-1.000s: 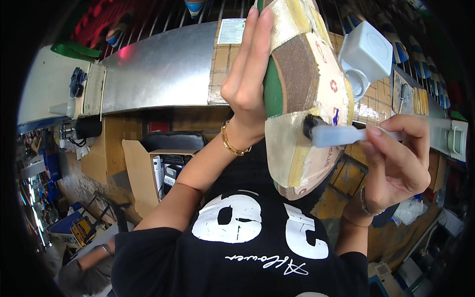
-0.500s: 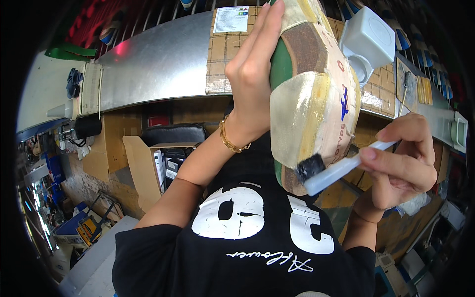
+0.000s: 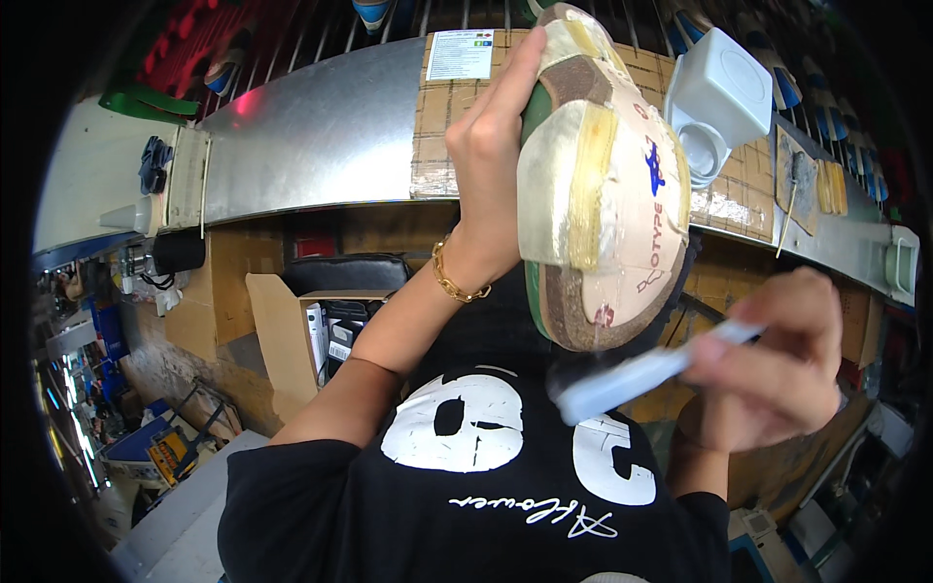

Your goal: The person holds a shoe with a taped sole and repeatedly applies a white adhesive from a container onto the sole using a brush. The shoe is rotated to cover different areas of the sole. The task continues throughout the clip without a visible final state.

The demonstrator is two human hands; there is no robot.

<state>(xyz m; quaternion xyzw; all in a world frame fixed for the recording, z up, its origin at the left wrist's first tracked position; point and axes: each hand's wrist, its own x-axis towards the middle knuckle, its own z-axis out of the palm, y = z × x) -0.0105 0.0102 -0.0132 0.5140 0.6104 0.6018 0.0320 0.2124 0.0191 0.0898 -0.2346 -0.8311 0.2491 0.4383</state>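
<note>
My left hand [image 3: 489, 160], with a gold chain bracelet at the wrist, grips an unfinished shoe [image 3: 630, 209] by its left side. The shoe's underside faces me, showing a beige insole board, yellowish wrapped-over edges that look glossy in places, a brown fuzzy rim and a green side. In my right hand [image 3: 777, 374], closed round its pale handle, is a brush [image 3: 627, 382] with dark bristles. The brush is blurred and sits just below the shoe's lower end, seemingly apart from it.
Beyond the shoe runs a metal bench [image 3: 311, 126] covered partly by cardboard [image 3: 437, 117]. A white plastic container [image 3: 724, 87] stands on it at the right. Farther right are a thin stick [image 3: 792, 189] and yellow strips [image 3: 831, 187]. Below the bench is an open cardboard box [image 3: 277, 335].
The brush has come off the shoe's lower left edge and moved down and slightly left. The shoe has tilted and shifted slightly left, showing more of its lower end.
</note>
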